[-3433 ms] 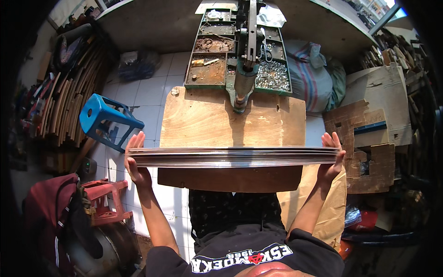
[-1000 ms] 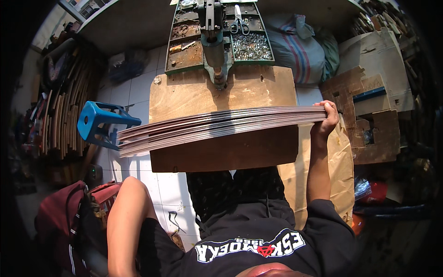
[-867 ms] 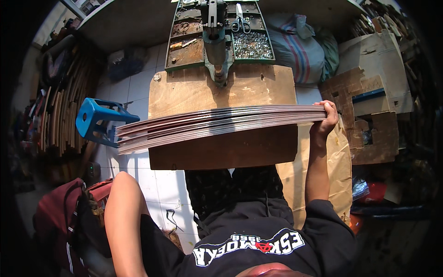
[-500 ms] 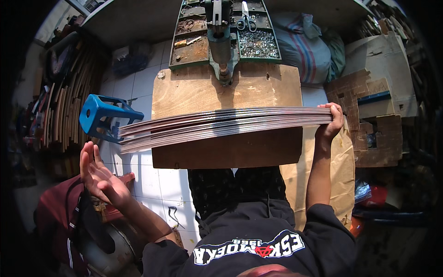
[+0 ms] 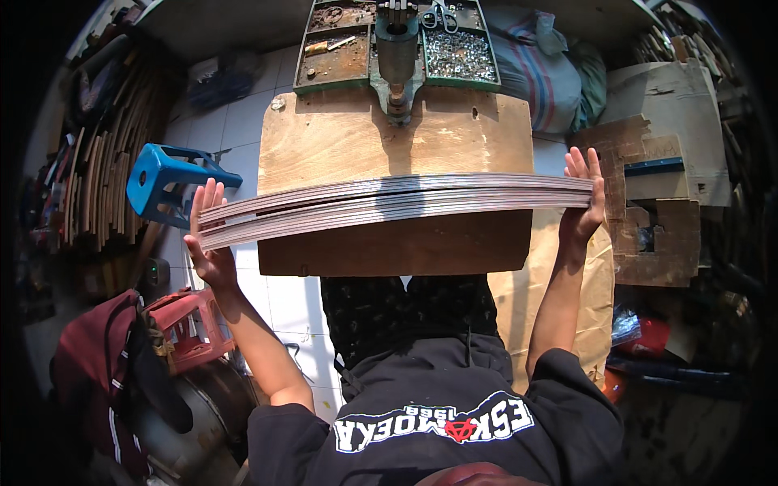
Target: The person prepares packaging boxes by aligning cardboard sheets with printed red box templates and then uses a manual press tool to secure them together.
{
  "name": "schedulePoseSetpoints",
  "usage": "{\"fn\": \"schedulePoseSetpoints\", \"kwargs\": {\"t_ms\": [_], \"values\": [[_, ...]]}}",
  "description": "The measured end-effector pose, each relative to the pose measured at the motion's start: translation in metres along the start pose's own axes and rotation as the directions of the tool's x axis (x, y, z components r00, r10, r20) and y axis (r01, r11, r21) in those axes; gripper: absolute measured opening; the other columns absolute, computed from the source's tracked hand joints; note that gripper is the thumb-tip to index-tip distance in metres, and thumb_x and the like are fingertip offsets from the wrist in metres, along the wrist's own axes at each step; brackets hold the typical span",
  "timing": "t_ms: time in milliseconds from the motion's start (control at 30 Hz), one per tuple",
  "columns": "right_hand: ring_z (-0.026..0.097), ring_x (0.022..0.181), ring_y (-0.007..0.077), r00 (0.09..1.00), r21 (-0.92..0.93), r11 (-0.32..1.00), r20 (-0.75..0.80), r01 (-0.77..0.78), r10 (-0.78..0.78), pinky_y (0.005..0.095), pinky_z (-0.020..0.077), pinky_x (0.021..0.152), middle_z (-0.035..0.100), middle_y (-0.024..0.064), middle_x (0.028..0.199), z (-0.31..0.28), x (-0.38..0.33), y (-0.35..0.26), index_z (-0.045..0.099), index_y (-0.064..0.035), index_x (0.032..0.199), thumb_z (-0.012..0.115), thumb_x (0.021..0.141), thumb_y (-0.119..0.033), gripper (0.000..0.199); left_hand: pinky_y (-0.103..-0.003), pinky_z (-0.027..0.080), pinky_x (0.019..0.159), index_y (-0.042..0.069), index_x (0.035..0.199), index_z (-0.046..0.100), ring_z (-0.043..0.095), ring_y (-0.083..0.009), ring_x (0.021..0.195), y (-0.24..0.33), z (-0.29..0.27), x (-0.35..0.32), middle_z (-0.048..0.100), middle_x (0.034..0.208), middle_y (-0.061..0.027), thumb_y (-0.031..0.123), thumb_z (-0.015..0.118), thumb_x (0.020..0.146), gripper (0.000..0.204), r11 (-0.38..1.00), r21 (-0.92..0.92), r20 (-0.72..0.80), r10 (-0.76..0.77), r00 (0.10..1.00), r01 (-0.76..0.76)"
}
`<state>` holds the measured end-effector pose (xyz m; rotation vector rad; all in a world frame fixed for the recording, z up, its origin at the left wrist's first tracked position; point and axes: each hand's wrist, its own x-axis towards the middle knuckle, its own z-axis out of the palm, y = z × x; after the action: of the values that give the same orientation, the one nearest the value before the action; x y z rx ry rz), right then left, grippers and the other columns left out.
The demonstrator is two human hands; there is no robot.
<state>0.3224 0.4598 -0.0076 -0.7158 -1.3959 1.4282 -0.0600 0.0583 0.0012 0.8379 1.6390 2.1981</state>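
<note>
A stack of thin boards (image 5: 486, 193) is seen edge-on across the wooden worktop (image 5: 324, 138), its long edges lying close together with a dark gap partway through. At its left end my left hand (image 5: 211, 235) rests with the palm against the board ends, fingers extended and thumb apart. My right hand (image 5: 585, 198) lies flat against the right end, fingers stretched away from me. Beyond the stack stands a metal press (image 5: 397, 69), its lower tip over the worktop. What the boards' faces look like is hidden.
A compartmented tray (image 5: 332, 61) of small metal parts and scissors (image 5: 438, 16) sits behind the press. To the left are a blue stool (image 5: 154, 182), a red stool (image 5: 190, 324) and stacked boards (image 5: 113, 178). Brown paper (image 5: 559, 300), cardboard (image 5: 664, 227) and a sack (image 5: 531, 81) lie right.
My left hand has come up to the stack's left end. My right hand's fingers have straightened from their grip. The board ends look more even, and the stack sits slightly farther left.
</note>
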Motion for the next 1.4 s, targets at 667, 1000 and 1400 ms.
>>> {"fn": "schedulePoseSetpoints", "kwargs": {"t_ms": [667,1000,1400], "values": [[0.045,0.131,0.0343,0.976,-0.042,0.998,0.208,-0.052,0.06,0.0467,0.0245,0.112,0.049,0.0249,0.138,-0.023,0.003,-0.005,0.044,0.0056,0.138,0.023,0.083,-0.085,0.108,-0.052,0.019,0.117,0.001,0.095,0.059,0.037,-0.0356,0.137,-0.022,-0.008,0.006,0.05,0.134,-0.021,0.043,0.032,0.099,0.05,0.988,0.095,-0.02,0.122,0.992,-0.12],[0.057,0.114,0.0359,0.969,0.173,0.985,0.244,0.005,-0.048,0.0481,0.0355,0.107,0.06,0.0247,0.118,-0.027,0.005,0.012,0.052,0.0077,0.124,0.041,0.092,-0.064,0.079,-0.044,0.043,0.095,-0.002,0.098,0.056,0.06,-0.0316,0.099,-0.034,-0.008,0.005,0.061,0.098,-0.0209,0.038,0.036,0.094,0.044,0.995,-0.047,-0.081,0.088,0.993,-0.092],[0.063,0.103,0.032,0.996,0.035,0.999,-0.088,0.013,-0.01,0.0426,0.0445,0.101,0.065,0.0229,0.104,-0.009,-0.001,0.002,0.06,0.0089,0.11,0.055,0.075,-0.022,0.047,-0.044,0.045,0.09,-0.003,0.092,0.055,0.058,-0.0305,0.091,-0.033,-0.016,0.011,0.057,0.092,-0.018,0.03,0.042,0.086,0.036,0.998,-0.047,-0.143,0.037,0.989,-0.044]]}}
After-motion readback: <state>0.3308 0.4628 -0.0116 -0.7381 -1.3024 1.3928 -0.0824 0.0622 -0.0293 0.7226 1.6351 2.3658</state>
